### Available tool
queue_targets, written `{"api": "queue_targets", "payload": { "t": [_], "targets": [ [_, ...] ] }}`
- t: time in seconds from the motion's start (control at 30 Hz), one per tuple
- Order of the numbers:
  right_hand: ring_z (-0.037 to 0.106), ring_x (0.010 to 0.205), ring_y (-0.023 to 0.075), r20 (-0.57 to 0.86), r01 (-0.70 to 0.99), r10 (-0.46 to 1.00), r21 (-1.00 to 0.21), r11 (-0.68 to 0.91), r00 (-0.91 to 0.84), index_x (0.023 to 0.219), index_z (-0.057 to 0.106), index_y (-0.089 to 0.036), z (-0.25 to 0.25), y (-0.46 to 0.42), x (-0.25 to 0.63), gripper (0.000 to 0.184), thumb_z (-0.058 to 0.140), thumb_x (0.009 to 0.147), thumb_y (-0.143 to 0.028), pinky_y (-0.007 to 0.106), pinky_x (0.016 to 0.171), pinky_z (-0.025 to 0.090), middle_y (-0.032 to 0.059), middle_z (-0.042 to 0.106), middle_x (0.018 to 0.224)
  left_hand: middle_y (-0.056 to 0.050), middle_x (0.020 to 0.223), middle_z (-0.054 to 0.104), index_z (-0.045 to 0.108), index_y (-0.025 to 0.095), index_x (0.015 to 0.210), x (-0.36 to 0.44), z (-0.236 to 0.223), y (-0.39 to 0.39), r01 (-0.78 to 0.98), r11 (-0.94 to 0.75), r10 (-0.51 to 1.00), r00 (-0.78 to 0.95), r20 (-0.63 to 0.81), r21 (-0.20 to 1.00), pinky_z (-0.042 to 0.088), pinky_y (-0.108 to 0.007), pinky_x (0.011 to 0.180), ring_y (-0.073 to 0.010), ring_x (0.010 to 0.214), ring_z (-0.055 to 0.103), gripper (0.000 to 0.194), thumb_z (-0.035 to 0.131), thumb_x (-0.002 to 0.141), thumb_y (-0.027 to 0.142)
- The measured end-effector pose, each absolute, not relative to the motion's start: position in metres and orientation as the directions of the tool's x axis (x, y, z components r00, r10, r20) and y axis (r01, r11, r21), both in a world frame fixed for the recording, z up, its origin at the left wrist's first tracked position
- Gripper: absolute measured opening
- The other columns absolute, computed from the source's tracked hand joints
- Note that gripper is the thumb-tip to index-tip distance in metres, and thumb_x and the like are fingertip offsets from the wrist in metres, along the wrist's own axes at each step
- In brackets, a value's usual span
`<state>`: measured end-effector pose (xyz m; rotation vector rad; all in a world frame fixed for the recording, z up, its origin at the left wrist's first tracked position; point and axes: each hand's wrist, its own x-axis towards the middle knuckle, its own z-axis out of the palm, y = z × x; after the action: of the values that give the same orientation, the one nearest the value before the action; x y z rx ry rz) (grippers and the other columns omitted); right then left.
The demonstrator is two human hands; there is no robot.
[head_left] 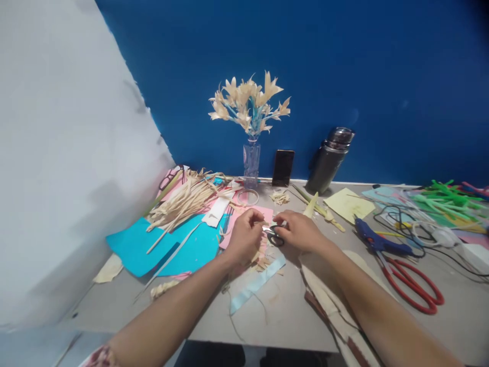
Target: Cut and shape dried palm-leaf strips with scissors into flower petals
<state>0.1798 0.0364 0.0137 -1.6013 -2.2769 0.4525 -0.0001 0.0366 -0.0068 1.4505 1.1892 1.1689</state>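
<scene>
My left hand (247,235) is closed in a pinch over the pink paper (263,211) in the middle of the table. What its fingertips hold, if anything, is too small to make out. My right hand (300,230) grips a small pair of black-handled scissors (275,237), with the blades toward the left hand. Cut scraps of straw-coloured strip (263,264) lie just under the hands. Nearer to me is a light blue ribbon piece (257,286).
Dried strips (187,196) on blue sheets (198,247) lie left. A vase of husk flowers (251,160), a phone (283,168) and a flask (330,160) stand behind. At right are a glue gun (378,240), red-handled scissors (414,285) and green pipe cleaners (449,201).
</scene>
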Motion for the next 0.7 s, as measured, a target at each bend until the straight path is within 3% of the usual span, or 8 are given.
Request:
{"api": "queue_targets", "payload": {
  "t": [0.1, 0.27, 0.43, 0.57, 0.7],
  "targets": [
    [0.063, 0.078, 0.0179, 0.152, 0.787, 0.938, -0.512, 0.344, -0.311, 0.092, 0.071, -0.022, 0.014, 0.029, 0.168, 0.018, 0.055, 0.091, -0.03, 0.025, 0.067, 0.037, 0.003, 0.073, 0.091, 0.001, 0.079, 0.06, 0.057, 0.02, 0.085, -0.002, -0.008, 0.034, 0.22, -0.251, 0.967, 0.109, 0.231, 0.943, 0.044, -0.024, 0.065, -0.013, 0.071, 0.056, 0.008, 0.054, 0.079, 0.017],
    [0.061, 0.07, 0.0182, 0.232, 0.814, 0.954, -0.507, 0.284, -0.188, 0.077, 0.066, -0.021, 0.011, 0.023, 0.158, 0.014, 0.054, 0.085, -0.024, 0.026, 0.064, 0.035, 0.0023, 0.071, 0.077, 0.0, 0.082, 0.061, 0.059, 0.019, 0.099, -0.006, -0.014, 0.037, 0.177, -0.228, 0.969, 0.134, 0.206, 0.958, 0.045, -0.025, 0.066, -0.0138, 0.072, 0.058, 0.024, 0.054, 0.076, 0.014],
    [0.056, 0.061, 0.0162, 0.224, 0.748, 0.971, -0.629, 0.21, -0.083, 0.067, 0.059, -0.021, 0.014, 0.025, 0.164, 0.011, 0.053, 0.076, -0.021, 0.025, 0.058, 0.034, 0.0001, 0.065, 0.065, -0.002, 0.079, 0.063, 0.062, 0.017, 0.085, -0.01, -0.017, 0.04, 0.105, -0.162, 0.972, 0.187, 0.14, 0.981, 0.046, -0.025, 0.064, -0.0153, 0.071, 0.061, 0.01, 0.054, 0.077, 0.019],
    [0.055, 0.061, 0.016, 0.19, 0.793, 0.975, -0.573, 0.208, -0.119, 0.066, 0.06, -0.02, 0.02, 0.021, 0.161, 0.011, 0.054, 0.076, -0.02, 0.026, 0.058, 0.032, 0.0008, 0.066, 0.066, 0.001, 0.065, 0.059, 0.06, 0.017, 0.073, -0.008, -0.011, 0.035, 0.154, -0.13, 0.978, 0.184, 0.101, 0.98, 0.043, -0.024, 0.055, -0.0135, 0.059, 0.056, 0.008, 0.055, 0.077, 0.023],
    [0.06, 0.07, 0.0171, 0.155, 0.809, 0.973, -0.541, 0.231, -0.174, 0.083, 0.069, -0.021, 0.024, 0.017, 0.156, 0.014, 0.055, 0.084, -0.025, 0.026, 0.062, 0.033, 0.0019, 0.072, 0.079, 0.003, 0.055, 0.054, 0.058, 0.017, 0.064, -0.007, -0.008, 0.032, 0.255, -0.176, 0.979, 0.142, 0.143, 0.951, 0.038, -0.022, 0.052, -0.0116, 0.052, 0.051, 0.014, 0.053, 0.076, 0.022]
  ]
}}
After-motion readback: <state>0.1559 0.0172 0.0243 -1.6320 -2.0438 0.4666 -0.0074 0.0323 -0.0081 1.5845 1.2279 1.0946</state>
